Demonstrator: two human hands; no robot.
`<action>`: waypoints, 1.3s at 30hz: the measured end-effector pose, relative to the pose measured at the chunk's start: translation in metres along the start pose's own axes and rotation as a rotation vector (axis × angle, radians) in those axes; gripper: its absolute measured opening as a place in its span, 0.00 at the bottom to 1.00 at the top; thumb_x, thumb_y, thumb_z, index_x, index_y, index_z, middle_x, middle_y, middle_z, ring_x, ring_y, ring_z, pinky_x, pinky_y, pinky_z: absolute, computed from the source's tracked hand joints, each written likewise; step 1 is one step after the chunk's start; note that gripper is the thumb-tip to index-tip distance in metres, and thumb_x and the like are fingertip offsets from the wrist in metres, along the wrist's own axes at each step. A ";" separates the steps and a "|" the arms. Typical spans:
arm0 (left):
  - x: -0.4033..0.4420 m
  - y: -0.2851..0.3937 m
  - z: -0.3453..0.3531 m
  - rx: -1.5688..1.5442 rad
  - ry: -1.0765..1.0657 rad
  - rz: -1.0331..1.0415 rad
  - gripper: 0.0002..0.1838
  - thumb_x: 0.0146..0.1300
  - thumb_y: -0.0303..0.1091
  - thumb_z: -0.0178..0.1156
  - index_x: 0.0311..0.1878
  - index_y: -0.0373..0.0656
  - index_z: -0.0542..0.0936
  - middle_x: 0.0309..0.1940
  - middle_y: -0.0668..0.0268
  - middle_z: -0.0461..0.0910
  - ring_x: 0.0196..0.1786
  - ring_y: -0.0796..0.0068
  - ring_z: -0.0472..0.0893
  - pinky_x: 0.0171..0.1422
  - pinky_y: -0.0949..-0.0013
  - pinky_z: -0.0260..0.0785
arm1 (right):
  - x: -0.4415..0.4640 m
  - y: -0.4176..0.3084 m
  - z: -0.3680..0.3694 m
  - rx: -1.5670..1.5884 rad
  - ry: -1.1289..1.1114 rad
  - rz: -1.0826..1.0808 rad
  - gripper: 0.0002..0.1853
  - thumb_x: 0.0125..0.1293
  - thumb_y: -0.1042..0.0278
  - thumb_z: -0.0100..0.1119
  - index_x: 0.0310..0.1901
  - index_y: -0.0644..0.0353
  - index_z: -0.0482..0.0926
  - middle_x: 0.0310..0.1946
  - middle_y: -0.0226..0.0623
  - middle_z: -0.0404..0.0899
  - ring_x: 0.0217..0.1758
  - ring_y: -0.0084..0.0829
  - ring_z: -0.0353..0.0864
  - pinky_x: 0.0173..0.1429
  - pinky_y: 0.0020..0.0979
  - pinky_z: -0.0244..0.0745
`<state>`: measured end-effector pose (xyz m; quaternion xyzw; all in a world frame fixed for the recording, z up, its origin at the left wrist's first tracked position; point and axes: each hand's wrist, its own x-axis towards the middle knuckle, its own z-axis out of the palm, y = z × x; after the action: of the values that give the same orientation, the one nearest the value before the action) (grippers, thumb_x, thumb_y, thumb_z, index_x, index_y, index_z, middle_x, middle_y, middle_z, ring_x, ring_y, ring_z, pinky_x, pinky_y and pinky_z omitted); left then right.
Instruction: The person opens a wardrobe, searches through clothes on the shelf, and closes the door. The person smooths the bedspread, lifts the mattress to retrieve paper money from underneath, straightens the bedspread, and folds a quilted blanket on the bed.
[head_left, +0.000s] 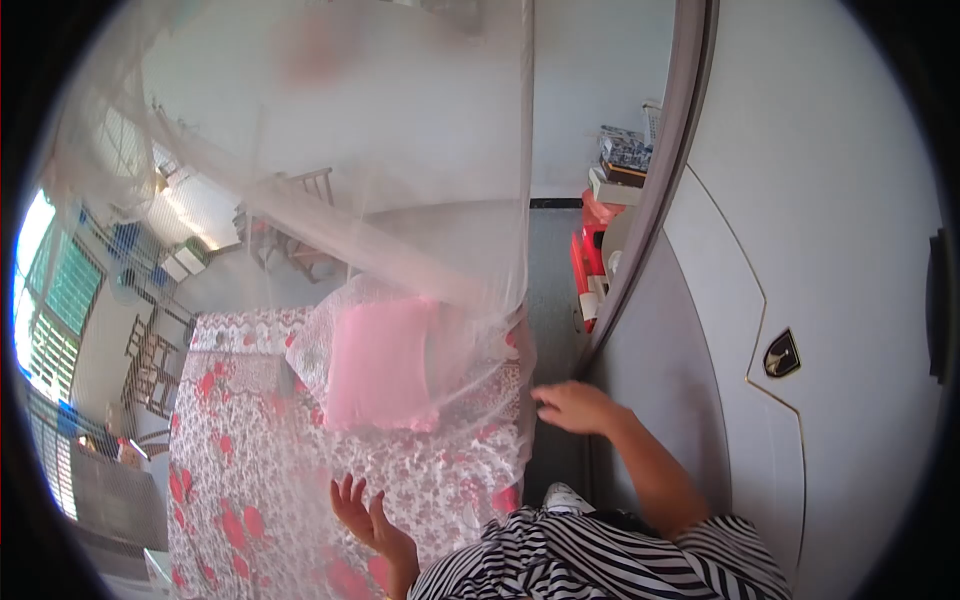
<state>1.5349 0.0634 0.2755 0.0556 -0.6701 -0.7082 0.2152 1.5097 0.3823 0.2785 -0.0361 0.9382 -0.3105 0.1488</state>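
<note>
Two bare hands of ours reach forward at the near right part of the bed. Our left hand, low over the patterned bedspread, has its fingers loosely spread and slightly curled, with nothing visible in its grip. Our right hand is half closed beside the right edge of the sheer net; we cannot tell whether its fingertips pinch the fabric or only come close. The net drapes over the bed, and the pink pillow lies under its folds, toward the far end.

We judge the thin mesh to be the main risk: a fast pull with our right hand could snag or tear it, or strain whatever holds it up. Its loose folds could catch the pillow and drag it askew. Space is tight between bed and wardrobe, so a wide swing of our right elbow could knock the door panel.
</note>
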 end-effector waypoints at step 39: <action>0.079 -0.011 0.189 1.086 0.306 0.655 0.19 0.59 0.30 0.49 0.53 0.38 0.61 0.56 0.50 0.59 0.59 0.55 0.60 0.62 0.51 0.51 | 0.333 0.014 -0.298 0.532 0.873 -0.986 0.25 0.65 0.63 0.45 0.58 0.64 0.51 0.22 0.39 0.74 0.20 0.29 0.74 0.26 0.30 0.70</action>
<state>1.3917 0.2079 0.2993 0.0496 -0.8766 -0.1506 0.4543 1.1027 0.5102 0.4122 -0.2911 0.6788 -0.5465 -0.3947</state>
